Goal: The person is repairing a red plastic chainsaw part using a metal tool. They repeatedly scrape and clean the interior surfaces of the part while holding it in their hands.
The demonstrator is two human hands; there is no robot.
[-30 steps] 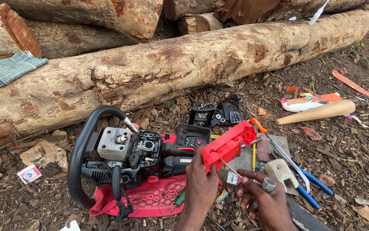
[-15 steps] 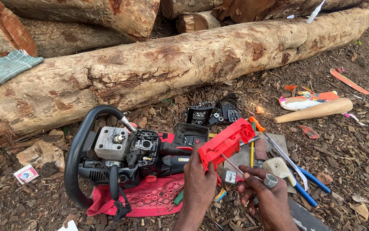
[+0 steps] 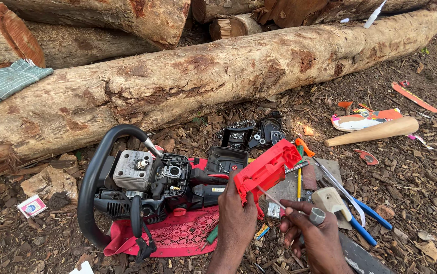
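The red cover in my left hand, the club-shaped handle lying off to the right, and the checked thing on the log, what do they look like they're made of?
The red cover looks like moulded plastic: uniform colour, slightly glossy, ribbed edges. The club-shaped handle seems to be bare, pale wood, smooth and unpainted. The checked thing appears to be woven cloth: it lies limp with soft folds on the log, whose rough bark is peeling.

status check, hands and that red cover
Left hand grips red cover, tilted beside chainsaw engine. Right hand holds small metal socket. Tools scattered close right.
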